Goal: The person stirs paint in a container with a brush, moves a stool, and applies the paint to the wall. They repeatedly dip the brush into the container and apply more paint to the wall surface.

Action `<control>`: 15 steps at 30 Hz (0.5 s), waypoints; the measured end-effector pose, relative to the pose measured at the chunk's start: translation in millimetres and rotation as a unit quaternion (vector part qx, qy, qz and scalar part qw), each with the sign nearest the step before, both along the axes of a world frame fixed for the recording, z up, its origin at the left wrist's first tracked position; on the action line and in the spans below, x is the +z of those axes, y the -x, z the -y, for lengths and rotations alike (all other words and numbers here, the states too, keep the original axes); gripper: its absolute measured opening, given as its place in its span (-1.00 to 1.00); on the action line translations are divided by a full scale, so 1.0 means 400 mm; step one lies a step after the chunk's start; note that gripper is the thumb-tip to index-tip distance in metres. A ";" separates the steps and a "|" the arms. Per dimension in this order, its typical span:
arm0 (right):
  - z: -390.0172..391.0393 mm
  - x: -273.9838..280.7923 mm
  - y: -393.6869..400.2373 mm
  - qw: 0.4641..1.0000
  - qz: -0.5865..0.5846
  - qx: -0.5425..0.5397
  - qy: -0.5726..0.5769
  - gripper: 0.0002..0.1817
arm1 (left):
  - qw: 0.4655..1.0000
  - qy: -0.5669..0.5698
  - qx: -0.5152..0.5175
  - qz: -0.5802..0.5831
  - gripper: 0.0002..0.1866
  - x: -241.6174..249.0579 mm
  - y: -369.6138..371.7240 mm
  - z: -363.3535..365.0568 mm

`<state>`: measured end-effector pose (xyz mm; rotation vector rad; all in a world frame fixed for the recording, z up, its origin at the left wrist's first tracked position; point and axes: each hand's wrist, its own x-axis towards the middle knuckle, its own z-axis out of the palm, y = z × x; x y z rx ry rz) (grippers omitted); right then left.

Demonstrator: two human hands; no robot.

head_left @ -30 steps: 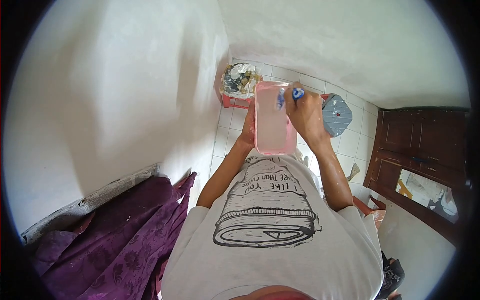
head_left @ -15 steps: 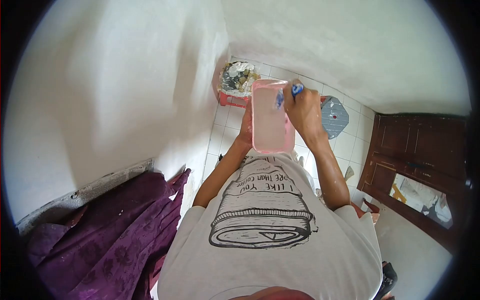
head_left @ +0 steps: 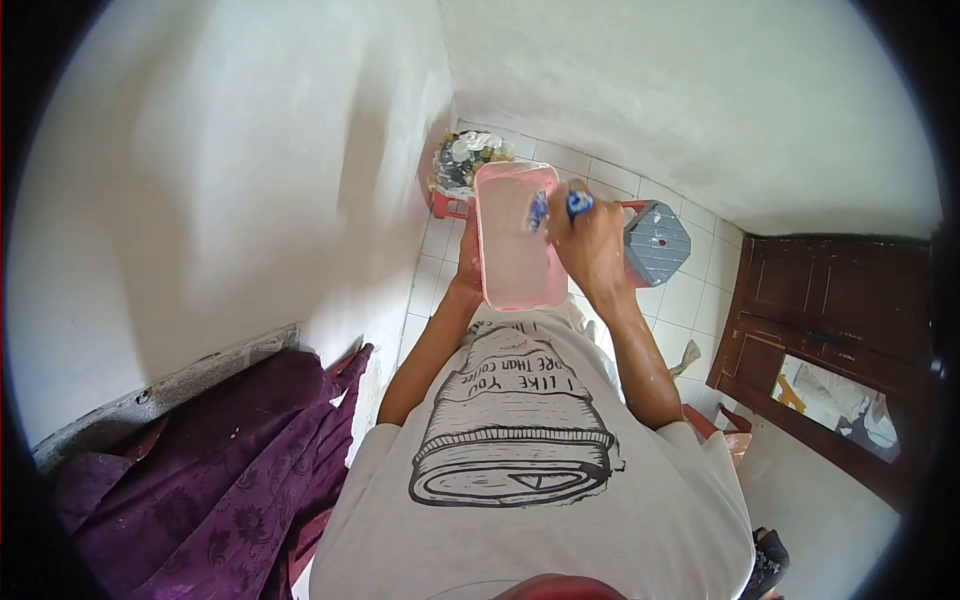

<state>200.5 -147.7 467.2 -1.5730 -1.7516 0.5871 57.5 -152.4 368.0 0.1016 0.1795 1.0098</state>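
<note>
In my left hand [head_left: 468, 258] is a pink rectangular tub [head_left: 530, 303], gripped along its left side with most of the fingers hidden beneath. Whitish, paint-like liquid [head_left: 512, 255] covers the inside. My right hand [head_left: 592, 245] is closed in a fist around a blue-handled brush [head_left: 538, 210], over the tub's upper right part. One blue end shows on top of the fist, the other reaches down over the liquid, its pale tip blurred. White specks dot my right forearm.
A red stool [head_left: 452, 205] bearing a dark, paint-smeared container [head_left: 458, 165] stands in the wall corner. To the right is a grey-topped stool [head_left: 658, 243] on white floor tiles. Purple cloth [head_left: 220, 460] hangs at lower left; a dark wooden cabinet [head_left: 800, 290] stands right.
The tub and both hands have shifted a little to the left in view. The brush has moved slightly lower over the liquid, still in my right hand.
</note>
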 end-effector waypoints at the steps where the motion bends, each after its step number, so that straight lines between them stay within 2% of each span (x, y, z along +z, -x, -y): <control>1: 0.014 -0.006 0.002 0.999 -0.011 0.026 -0.019 -0.86 | 1.000 -0.002 0.010 0.000 -0.24 0.001 0.001 -0.001; 4: 0.023 0.011 0.041 0.998 -0.055 -0.010 -0.024 -0.88 | 1.000 0.005 0.024 -0.011 -0.25 -0.022 -0.010 0.002; 6: 0.015 -0.005 0.057 0.997 -0.065 0.002 -0.029 -0.89 | 0.999 0.012 0.031 -0.017 -0.26 -0.065 -0.015 0.001; 8: 0.017 -0.009 0.066 0.997 -0.059 0.054 0.024 -0.89 | 0.999 0.015 0.038 -0.011 -0.29 -0.110 -0.009 -0.007; 10: 0.048 -0.001 0.062 0.995 -0.051 0.085 0.007 -0.88 | 0.998 -0.007 0.048 -0.029 -0.30 -0.087 0.004 -0.006; 12: 0.075 -0.027 0.036 0.988 0.043 0.141 -0.037 -0.87 | 0.999 -0.002 0.046 -0.016 -0.29 -0.076 0.012 -0.007; 15: 0.098 -0.004 -0.002 0.993 -0.008 0.116 0.001 -0.88 | 0.999 0.005 0.045 -0.001 -0.28 -0.063 0.028 -0.012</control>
